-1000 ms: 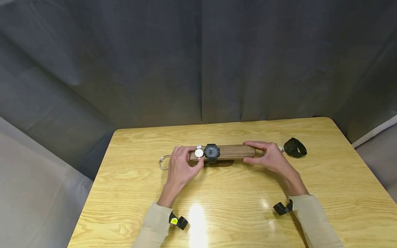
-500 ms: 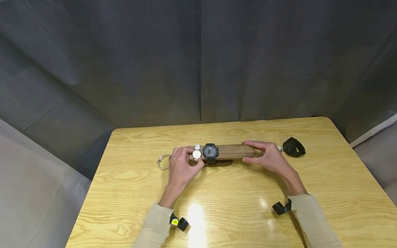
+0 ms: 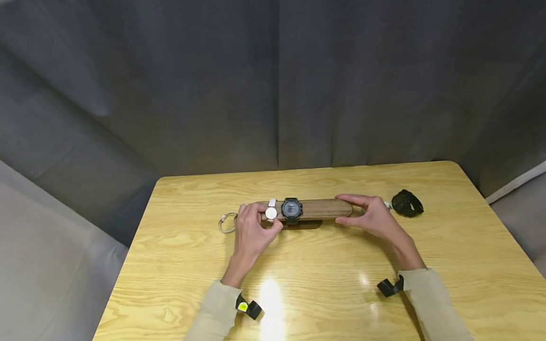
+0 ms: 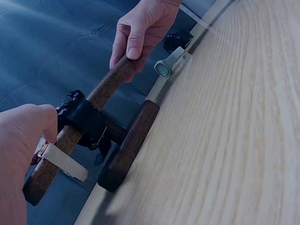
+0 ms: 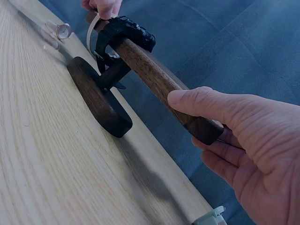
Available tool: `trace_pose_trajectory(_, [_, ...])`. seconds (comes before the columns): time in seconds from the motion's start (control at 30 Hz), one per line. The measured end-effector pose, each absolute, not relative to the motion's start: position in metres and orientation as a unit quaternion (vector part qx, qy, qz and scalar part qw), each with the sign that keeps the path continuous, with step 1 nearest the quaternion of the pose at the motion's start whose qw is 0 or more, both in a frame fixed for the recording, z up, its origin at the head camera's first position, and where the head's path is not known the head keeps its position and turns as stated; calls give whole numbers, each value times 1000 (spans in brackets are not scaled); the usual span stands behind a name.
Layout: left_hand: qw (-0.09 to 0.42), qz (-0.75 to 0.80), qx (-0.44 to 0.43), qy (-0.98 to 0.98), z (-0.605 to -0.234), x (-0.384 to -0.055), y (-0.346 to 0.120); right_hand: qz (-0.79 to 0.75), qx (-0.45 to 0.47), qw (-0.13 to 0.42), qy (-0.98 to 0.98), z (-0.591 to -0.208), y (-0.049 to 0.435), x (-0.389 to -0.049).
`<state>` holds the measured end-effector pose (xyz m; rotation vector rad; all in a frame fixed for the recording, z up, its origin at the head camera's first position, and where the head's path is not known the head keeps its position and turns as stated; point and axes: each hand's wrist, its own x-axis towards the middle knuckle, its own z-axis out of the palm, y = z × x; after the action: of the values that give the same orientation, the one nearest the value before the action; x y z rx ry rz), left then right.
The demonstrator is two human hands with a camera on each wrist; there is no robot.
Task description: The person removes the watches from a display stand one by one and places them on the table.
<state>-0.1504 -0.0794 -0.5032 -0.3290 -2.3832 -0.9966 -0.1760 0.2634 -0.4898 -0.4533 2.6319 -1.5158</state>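
A dark wooden T-bar watch stand [image 3: 321,209] rises from the table on its base [image 5: 101,101]. A chunky black watch [image 3: 292,209] is strapped round its bar. To the left of it, a white-strapped watch [image 3: 271,213] with a pale round dial sits on the bar. My left hand [image 3: 251,232] pinches that white-strapped watch between thumb and fingers; its strap [image 4: 65,161] hangs below the bar in the left wrist view. My right hand [image 3: 375,219] grips the bar's right end, thumb on the near side and fingers behind, as the right wrist view shows.
A slim watch [image 3: 226,222] lies looped on the table left of the stand. On the right are a black watch [image 3: 407,203] and a pale green watch [image 4: 164,68], the latter mostly behind my right hand in the head view. A dark curtain [image 3: 273,94] hangs behind the table.
The white-strapped watch has turned slightly on the bar, its dial shifting a little toward me and left, with my left thumb and fingers on it. My right hand keeps its grip.
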Motion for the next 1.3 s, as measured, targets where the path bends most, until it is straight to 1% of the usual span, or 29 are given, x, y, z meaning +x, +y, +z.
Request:
trace_pose_trajectory(0.23, [278,-354,-115,-885,-503,-149,-80,-485,-152,31,860,-490,264,-176])
trace_pose_trajectory(0.77, [269,-347,-97,-893,-499,-153,-88,-498,-157,31,852,-490,263,-179])
trace_pose_trajectory(1.13, [248,-355,-72,-898,-494,-153,-95,-494,-160,29,854,-491,261,-182])
trace_pose_trajectory(1.3, [250,-359,-67,-897,-493,-154,-97,-492,-156,32,856,-491,263,-181])
